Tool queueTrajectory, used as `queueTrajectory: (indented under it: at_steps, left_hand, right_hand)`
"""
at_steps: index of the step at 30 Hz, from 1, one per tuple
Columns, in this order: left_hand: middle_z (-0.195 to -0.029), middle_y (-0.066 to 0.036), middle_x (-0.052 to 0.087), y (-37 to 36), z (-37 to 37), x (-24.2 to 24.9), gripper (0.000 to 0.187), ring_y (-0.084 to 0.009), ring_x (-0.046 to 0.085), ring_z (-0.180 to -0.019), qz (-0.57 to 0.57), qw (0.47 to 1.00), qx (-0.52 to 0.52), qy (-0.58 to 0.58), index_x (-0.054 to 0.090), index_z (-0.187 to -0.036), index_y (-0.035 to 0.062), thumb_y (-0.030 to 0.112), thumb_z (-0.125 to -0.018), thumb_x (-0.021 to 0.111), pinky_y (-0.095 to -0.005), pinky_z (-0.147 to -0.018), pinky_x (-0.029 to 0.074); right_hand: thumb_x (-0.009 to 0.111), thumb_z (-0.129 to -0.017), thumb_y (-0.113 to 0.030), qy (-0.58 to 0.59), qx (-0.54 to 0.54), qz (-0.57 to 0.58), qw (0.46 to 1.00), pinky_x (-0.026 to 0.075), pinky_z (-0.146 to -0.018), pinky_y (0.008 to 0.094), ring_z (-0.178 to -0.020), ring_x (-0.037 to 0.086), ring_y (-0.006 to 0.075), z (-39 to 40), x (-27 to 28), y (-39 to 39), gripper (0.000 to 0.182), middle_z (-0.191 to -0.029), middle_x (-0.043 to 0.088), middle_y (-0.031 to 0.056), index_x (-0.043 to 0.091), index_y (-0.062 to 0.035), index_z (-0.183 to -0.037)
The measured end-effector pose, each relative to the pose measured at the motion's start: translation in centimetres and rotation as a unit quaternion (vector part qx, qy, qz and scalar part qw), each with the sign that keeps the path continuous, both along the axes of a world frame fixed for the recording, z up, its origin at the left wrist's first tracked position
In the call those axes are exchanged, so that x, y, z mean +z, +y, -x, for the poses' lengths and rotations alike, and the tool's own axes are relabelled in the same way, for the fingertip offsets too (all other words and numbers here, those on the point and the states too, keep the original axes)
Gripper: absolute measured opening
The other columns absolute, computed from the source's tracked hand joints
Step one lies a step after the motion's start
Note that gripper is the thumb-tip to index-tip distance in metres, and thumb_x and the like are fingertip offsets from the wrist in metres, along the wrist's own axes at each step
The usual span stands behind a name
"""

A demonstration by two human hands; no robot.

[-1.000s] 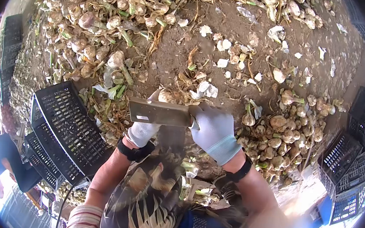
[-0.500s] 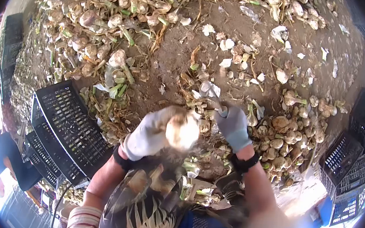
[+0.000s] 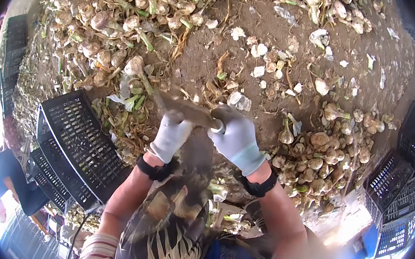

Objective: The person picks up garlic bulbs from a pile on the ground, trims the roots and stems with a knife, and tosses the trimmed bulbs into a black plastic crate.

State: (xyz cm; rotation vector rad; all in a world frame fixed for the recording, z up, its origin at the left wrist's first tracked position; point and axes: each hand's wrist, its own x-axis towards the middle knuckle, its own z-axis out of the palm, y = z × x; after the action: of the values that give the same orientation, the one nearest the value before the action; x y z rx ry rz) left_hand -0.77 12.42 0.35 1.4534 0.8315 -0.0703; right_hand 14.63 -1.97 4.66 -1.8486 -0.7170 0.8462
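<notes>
Both my hands wear pale gloves and meet low in front of me. My right hand (image 3: pixel 234 135) is closed around the handle end of a knife (image 3: pixel 194 113), whose flat brownish blade is blurred and points left. My left hand (image 3: pixel 171 136) has its fingers curled in, right at the blade's lower edge; what they hold, if anything, I cannot tell. Just beyond the blade lies a garlic bulb (image 3: pixel 135 66) with its stem on. A pale, shiny scrap (image 3: pixel 240 101) rests on the soil above my right hand.
A large heap of garlic with stems (image 3: pixel 123 14) spreads at upper left. Trimmed bulbs (image 3: pixel 326 157) are piled at right. Black plastic crates (image 3: pixel 82 146) stand at left, more crates (image 3: pixel 396 185) at far right. Another person (image 3: pixel 14 185) is at the left edge.
The garlic bulb seen in my left hand is gone from view. My right hand has moved left and the knife has swung to point left, bringing it against my left hand.
</notes>
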Motion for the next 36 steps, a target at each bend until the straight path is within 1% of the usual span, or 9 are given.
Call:
queueTrajectory:
  at_steps: [1,4,6,7,10,16,21,34,36]
  left_hand:
    - [-0.105,-0.013,0.068,0.1,0.6,-1.2,0.037,-0.0238,0.069,-0.082,-0.369,0.911,-0.178,-0.050,0.061,-0.118,0.0019,0.024,-0.089,0.069,-0.0342,-0.072,0.056]
    - [-0.104,-0.015,0.066,0.5,-3.7,5.3,0.040,-0.0257,0.068,-0.089,-0.206,0.975,-0.086,0.015,0.062,-0.118,0.0036,0.022,-0.084,0.070,-0.0384,-0.078,0.056]
    - [-0.105,-0.016,0.065,-3.2,-8.0,9.9,0.045,-0.0312,0.065,-0.095,-0.228,0.920,-0.267,-0.173,0.061,-0.120,0.0018,0.026,-0.083,0.069,-0.0432,-0.088,0.052]
    - [-0.105,-0.016,0.065,-3.4,-8.9,10.6,0.045,-0.0312,0.065,-0.095,-0.233,0.921,-0.263,-0.170,0.061,-0.120,0.0018,0.026,-0.083,0.069,-0.0432,-0.088,0.052]
    - [-0.114,-0.022,0.062,-0.7,-10.5,11.0,0.062,-0.0379,0.061,-0.103,-0.231,0.923,-0.230,-0.203,0.054,-0.130,-0.0016,0.028,-0.078,0.074,-0.0452,-0.095,0.048]
    - [-0.128,-0.019,0.055,13.3,-4.0,0.0,0.052,-0.0284,0.064,-0.102,-0.525,0.778,-0.014,0.346,0.057,-0.132,0.0076,0.014,-0.082,0.072,-0.0406,-0.087,0.055]
    - [-0.116,-0.012,0.061,9.4,-4.1,1.6,0.053,-0.0274,0.061,-0.107,-0.509,0.857,-0.076,0.008,0.060,-0.120,0.0097,-0.003,-0.071,0.075,-0.0408,-0.093,0.054]
    - [-0.115,-0.007,0.067,1.4,-1.6,2.2,0.065,-0.0161,0.066,-0.102,0.032,0.999,-0.001,-0.042,0.043,-0.143,0.0006,-0.002,-0.084,0.070,-0.0307,-0.093,0.053]
    - [-0.119,-0.010,0.065,1.0,2.8,-3.1,0.080,-0.0156,0.065,-0.102,0.540,0.769,0.315,-0.133,0.026,-0.154,0.0021,-0.001,-0.088,0.070,-0.0322,-0.093,0.054]
  right_hand:
    - [0.069,-0.080,-0.012,-0.044,0.026,0.075,0.996,0.057,-0.076,0.0393,-0.080,0.070,0.0347,0.1,0.2,0.0,0.021,-0.090,0.071,0.0167,0.072,-0.0075,-0.100]
    - [0.057,-0.095,-0.030,0.012,0.107,0.421,0.901,0.057,-0.082,0.0410,-0.087,0.072,0.0312,-0.9,-0.7,-0.6,0.028,-0.094,0.074,0.0133,0.071,-0.0149,-0.115]
    - [0.064,-0.093,-0.030,0.304,-0.225,-0.051,0.924,0.057,-0.081,0.0391,-0.087,0.073,0.0245,7.6,-11.0,-7.8,0.034,-0.096,0.076,0.0063,0.068,-0.0109,-0.121]
    - [0.058,-0.096,-0.032,0.215,0.002,-0.274,0.937,0.054,-0.073,0.0328,-0.088,0.066,0.0142,11.4,-24.8,-12.5,0.039,-0.102,0.071,0.0034,0.067,-0.0004,-0.116]
    - [0.080,-0.081,-0.011,0.225,-0.113,0.123,0.960,0.054,-0.074,0.0263,-0.081,0.067,0.0108,4.3,-2.9,-3.7,0.026,-0.089,0.074,0.0037,0.073,-0.0029,-0.106]
    - [0.074,-0.086,-0.009,0.373,-0.232,0.063,0.896,0.049,-0.054,0.0256,-0.063,0.063,0.0098,-0.2,-2.5,-2.9,0.023,-0.080,0.071,0.0050,0.072,0.0000,-0.106]
    - [0.071,-0.092,-0.011,0.491,-0.229,-0.013,0.840,0.052,-0.060,0.0270,-0.077,0.067,0.0110,-1.1,-1.8,0.3,0.032,-0.099,0.073,0.0083,0.067,0.0049,-0.119]
    - [0.074,-0.087,-0.019,0.094,-0.051,0.037,0.994,0.052,-0.061,0.0320,-0.071,0.069,0.0199,-2.8,1.9,0.0,0.024,-0.087,0.073,0.0103,0.072,-0.0038,-0.106]
    - [0.069,-0.084,-0.019,-0.241,0.107,0.083,0.961,0.051,-0.060,0.0366,-0.065,0.065,0.0269,-2.8,2.7,-0.5,0.012,-0.076,0.066,0.0091,0.070,-0.0096,-0.089]
